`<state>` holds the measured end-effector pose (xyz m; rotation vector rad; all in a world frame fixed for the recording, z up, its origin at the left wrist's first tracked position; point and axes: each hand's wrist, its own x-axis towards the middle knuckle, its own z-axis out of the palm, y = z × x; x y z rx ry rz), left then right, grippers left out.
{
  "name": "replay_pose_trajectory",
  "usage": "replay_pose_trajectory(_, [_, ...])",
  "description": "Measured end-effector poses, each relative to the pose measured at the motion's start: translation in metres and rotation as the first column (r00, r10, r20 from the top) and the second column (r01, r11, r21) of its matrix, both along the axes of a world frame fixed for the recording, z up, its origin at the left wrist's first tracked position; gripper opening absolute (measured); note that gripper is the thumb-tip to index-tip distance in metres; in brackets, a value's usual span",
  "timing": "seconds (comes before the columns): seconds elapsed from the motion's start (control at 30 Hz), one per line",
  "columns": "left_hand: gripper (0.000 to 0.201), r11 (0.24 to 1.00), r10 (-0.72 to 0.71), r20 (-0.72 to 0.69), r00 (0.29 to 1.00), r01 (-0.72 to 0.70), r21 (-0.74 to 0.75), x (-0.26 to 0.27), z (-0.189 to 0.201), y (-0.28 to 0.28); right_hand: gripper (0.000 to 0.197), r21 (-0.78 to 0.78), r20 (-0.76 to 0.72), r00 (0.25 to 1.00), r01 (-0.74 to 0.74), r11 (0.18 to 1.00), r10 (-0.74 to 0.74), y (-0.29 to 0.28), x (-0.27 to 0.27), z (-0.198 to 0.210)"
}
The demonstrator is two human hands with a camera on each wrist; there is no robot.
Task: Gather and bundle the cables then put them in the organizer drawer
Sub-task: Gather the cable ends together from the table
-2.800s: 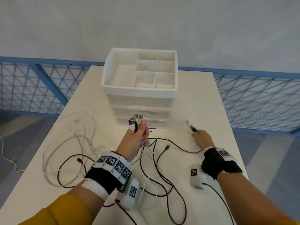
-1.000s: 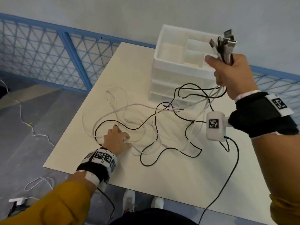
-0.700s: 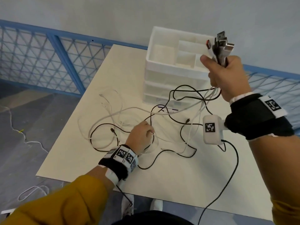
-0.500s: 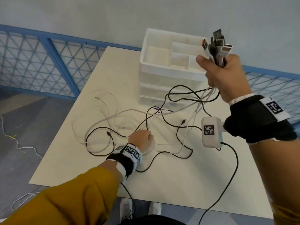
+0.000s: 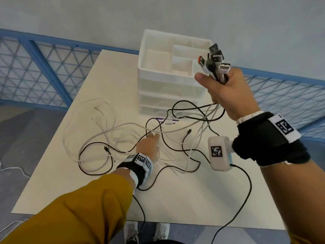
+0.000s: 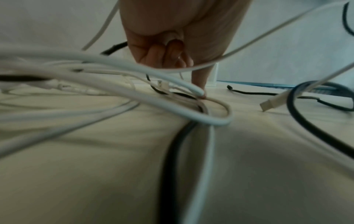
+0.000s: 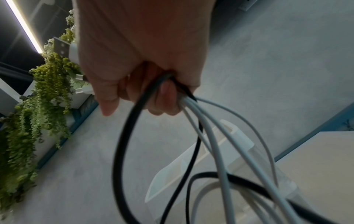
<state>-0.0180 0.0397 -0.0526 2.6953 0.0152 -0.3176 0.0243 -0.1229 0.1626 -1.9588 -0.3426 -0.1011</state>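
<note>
Several black and white cables [image 5: 105, 131] lie tangled on the cream table [image 5: 175, 199] in front of a white organizer [image 5: 158, 73] with stacked drawers and an open divided top. My right hand [image 5: 223, 88] is raised beside the organizer's right corner and grips a bunch of USB plug ends [image 5: 214, 62]; their cords [image 7: 216, 151] trail down from the fist [image 7: 134, 60]. My left hand [image 5: 149, 147] is low among the loose cables. In the left wrist view its index fingertip [image 6: 199, 84] presses down on a white cable, the other fingers folded in.
A blue mesh railing [image 5: 44, 67] runs behind and beside the table. The floor drops off at the left and front edges, with shoes [image 5: 163, 231] below the front edge. A black wire [image 5: 246, 191] hangs from the right wrist camera across the table's right part.
The bunch of plugs went from my left hand to my right, which lifted it beside the organizer. My left hand dropped to the table and slid right through the loose cables.
</note>
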Motion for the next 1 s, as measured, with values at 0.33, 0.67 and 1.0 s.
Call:
replay_pose_trajectory(0.33, [0.033,0.991,0.026,-0.332,0.943,0.019,0.132,0.013,0.013,-0.001,0.062,0.032,-0.033,0.999,0.009,0.999,-0.008,-0.001,-0.005,-0.008])
replay_pose_trajectory(0.67, [0.017,0.882,-0.357,-0.374,0.856,0.178,-0.436,-0.008,0.093,0.028,0.047,-0.122,-0.012,0.952,0.301,0.946,-0.305,-0.027,0.002,-0.036])
replay_pose_trajectory(1.0, [0.019,0.978,-0.206,-0.273,0.94,0.203,-0.037,-0.011,0.174,0.059,0.048,-0.059,0.053,0.786,0.618,0.784,-0.616,-0.052,0.02,-0.002])
